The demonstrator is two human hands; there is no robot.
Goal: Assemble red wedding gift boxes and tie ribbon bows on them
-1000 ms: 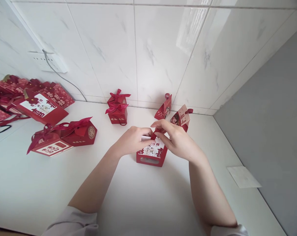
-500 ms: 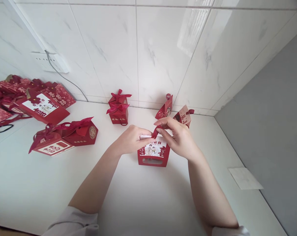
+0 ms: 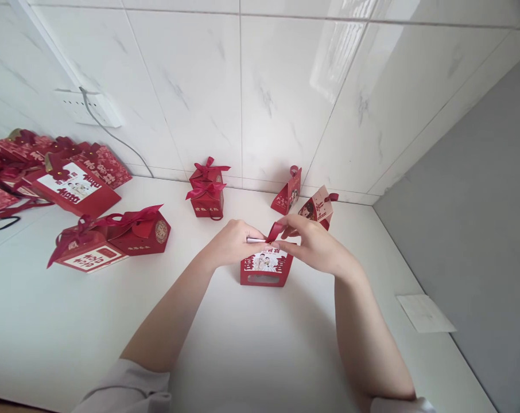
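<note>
A red gift box [image 3: 264,279] with a white illustrated label and a small clear window stands upright on the white table, between my hands. My left hand [image 3: 232,245] pinches the top edge of the box, thumb in front and fingers behind. A red ribbon [image 3: 275,230] loops up from the top of the box. My right hand [image 3: 314,244] is at the top right of the box, its thumb pressed near the ribbon's base and its fingers curled behind. The far fingertips of both hands are partly hidden.
Two red boxes with bows [image 3: 207,198] stand near the tiled wall. Two ribboned boxes, one red [image 3: 287,195] and one pink [image 3: 317,206], stand right of them. More bowed boxes [image 3: 148,238] and a pile of gift boxes [image 3: 77,186] lie left. A white paper [image 3: 426,314] lies at right.
My right hand has lowered its thumb from the ribbon to the box's top edge, and its fingers have moved behind. The ribbon loop now stands more exposed. The box has tilted slightly.
</note>
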